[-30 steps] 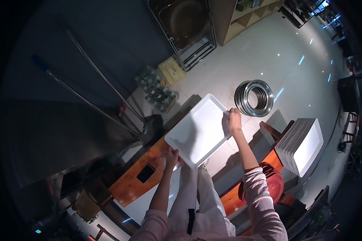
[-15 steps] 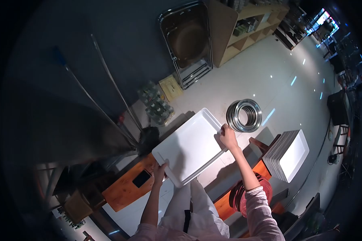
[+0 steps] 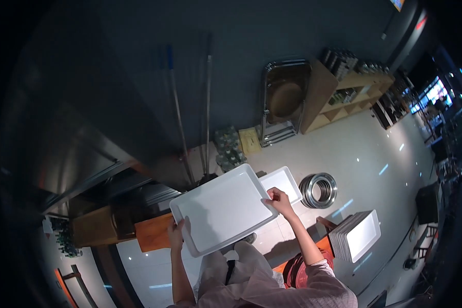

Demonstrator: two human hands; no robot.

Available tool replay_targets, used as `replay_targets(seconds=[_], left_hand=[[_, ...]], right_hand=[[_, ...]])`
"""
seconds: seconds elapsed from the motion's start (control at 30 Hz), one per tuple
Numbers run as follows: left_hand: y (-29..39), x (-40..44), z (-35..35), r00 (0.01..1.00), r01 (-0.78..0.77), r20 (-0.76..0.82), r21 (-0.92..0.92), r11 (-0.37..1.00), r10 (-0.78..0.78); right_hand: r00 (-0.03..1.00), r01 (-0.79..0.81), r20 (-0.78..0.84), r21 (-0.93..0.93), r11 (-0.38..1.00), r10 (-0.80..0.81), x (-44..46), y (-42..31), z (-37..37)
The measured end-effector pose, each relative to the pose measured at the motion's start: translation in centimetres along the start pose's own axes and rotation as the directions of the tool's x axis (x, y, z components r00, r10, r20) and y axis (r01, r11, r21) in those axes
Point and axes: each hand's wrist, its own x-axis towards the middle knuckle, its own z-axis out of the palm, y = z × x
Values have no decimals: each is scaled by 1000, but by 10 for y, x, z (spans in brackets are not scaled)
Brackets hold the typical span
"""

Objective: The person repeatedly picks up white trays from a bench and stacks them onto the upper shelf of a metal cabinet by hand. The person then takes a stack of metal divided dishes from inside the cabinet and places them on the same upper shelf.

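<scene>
A large white rectangular tray [image 3: 226,210] with a raised rim is held up in front of me, tilted in view. My left hand [image 3: 175,235] is closed on its left edge, the thumb over the rim. At the right edge, my right hand [image 3: 280,201] grips the rim with bent fingers. Partly hidden behind the held tray lies a second white tray [image 3: 288,179]. A stack of shiny metal rings [image 3: 329,188] is just right of that one.
A stack of white trays [image 3: 363,237] stands at the right, near a pile of red round items [image 3: 297,273]. On the left is an orange wooden bench [image 3: 151,235]. Long-handled poles [image 3: 177,108] lean by the dark wall. Folded chairs [image 3: 287,97] and a wooden shelf [image 3: 321,97] are farther back.
My view has swung left and up. The held tray has turned more level and moved left, and a second white tray now shows behind it. Both hands still hold the tray.
</scene>
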Motion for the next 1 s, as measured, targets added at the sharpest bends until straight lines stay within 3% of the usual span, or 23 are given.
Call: replay_targets(seconds=[0.07,0.17,0.3,0.33,0.4,0.47,0.6,0.7,0.77,1.0], left_hand=[[-15,-4,-33,994,-109,-35,-94,990,106],[14,-32,-81,986,-156,-91,-198,968,140],[27,-51,-178,943,-263,-266,-222,939,201],[27,-53,-207,934,-270,-300,-233,934,195],[22,-65,-265,926,-302,-319,-299,905,204],[24,-80,-318,901,-321,-392,-321,891,183],[17,-116,-411,816,-419,-539,-299,858,210],[1,-134,-457,744,-474,-646,-332,815,170],[-10,-143,-474,670,-519,-729,-325,791,139],[-23,-175,-522,481,-614,-874,-280,738,68]], right_hand=[[999,34,40,15,999,-34,-1,-37,22],[986,66,142,111,992,-82,-6,-98,67],[932,123,309,230,965,-192,-18,-160,155],[942,55,313,204,977,-119,-32,-189,182],[900,59,382,367,928,-208,-38,-202,236],[857,19,461,416,909,-229,-44,-220,290],[814,-71,525,517,853,-250,-74,-269,397],[744,62,559,490,870,-367,-76,-291,468],[671,90,605,507,857,-428,-83,-308,512],[576,-34,717,501,865,-392,-105,-360,637]])
